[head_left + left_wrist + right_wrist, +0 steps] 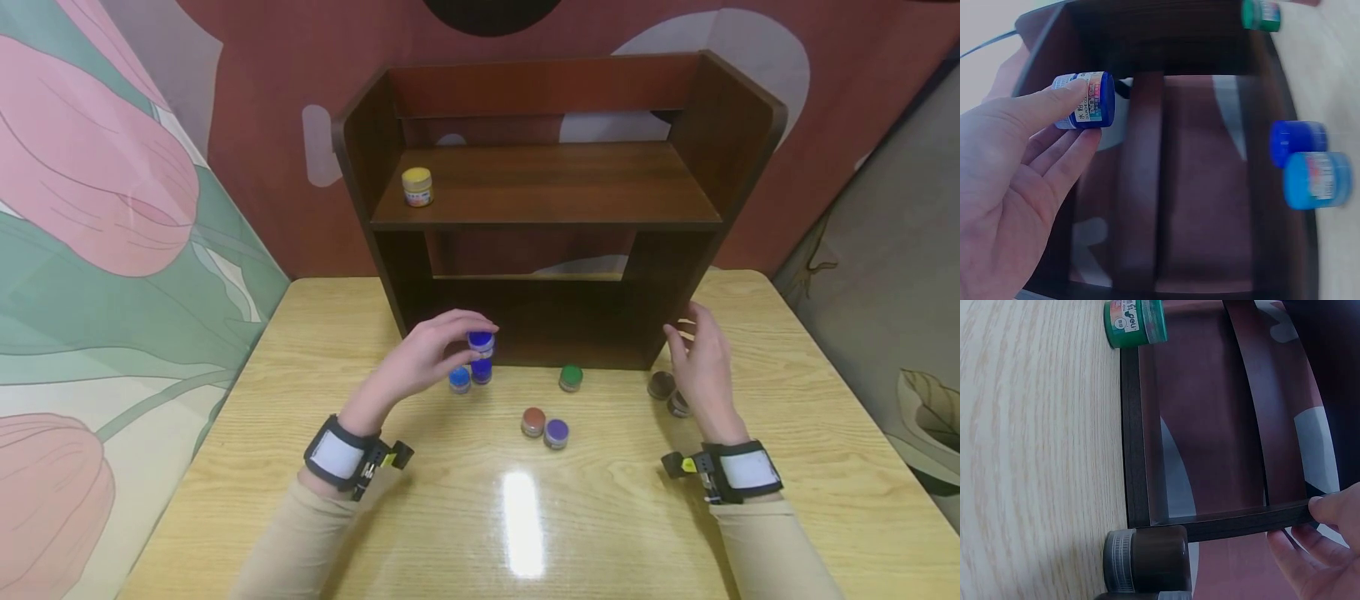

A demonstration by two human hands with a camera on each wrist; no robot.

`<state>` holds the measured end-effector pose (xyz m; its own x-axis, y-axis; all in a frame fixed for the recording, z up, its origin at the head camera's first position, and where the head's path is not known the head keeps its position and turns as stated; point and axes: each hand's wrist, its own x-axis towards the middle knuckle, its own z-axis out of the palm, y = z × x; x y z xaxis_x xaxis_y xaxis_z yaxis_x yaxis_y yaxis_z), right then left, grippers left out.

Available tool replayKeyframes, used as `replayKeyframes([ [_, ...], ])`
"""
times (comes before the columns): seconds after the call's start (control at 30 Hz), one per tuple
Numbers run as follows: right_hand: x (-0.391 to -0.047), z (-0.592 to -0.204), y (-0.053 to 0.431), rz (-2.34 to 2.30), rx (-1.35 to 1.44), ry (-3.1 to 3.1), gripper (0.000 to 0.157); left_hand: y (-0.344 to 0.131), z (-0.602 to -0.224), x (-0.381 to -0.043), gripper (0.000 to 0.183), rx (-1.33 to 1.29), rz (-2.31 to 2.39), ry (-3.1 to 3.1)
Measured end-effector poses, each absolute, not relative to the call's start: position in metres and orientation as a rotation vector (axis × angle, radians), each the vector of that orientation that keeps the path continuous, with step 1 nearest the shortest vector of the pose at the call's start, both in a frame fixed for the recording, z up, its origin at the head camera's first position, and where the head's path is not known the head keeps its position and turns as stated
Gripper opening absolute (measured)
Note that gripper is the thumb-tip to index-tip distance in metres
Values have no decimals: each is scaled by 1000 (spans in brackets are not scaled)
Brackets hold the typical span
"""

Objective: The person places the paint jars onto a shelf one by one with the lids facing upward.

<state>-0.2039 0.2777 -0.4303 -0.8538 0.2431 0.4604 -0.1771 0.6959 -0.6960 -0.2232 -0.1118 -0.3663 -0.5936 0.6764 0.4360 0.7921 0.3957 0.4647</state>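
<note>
In the head view my left hand point(426, 352) holds a dark blue paint jar point(481, 343) in front of the wooden shelf point(547, 187). Thumb and fingers pinch this labelled jar point(1092, 100) in the left wrist view. Below it on the table stand another dark blue jar point(482, 374) and a lighter blue jar point(460, 380). At the shelf's right side is my right hand point(705, 371). The right wrist view shows its thumb and fingers point(1325, 547) gripping the edge of the side panel point(1254, 523).
A yellow jar point(417, 187) stands on the upper board's left. Before the shelf stand a green jar point(571, 377), a reddish-brown jar point(533, 422) and a purple jar point(557, 433). Two dark brown jars, one in front point(661, 385), sit beside my right hand on the table point(420, 517).
</note>
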Motion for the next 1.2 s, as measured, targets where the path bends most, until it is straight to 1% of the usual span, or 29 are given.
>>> replayKeyframes([
  [0.63, -203, -430, 278, 1039, -42, -2377, 41, -106, -290, -228, 42, -1363, -909, -2236],
  [1.2, -204, -430, 278, 1046, -55, -2386, 42, -99, -255, -243, 40, -1339, -817, -2136],
])
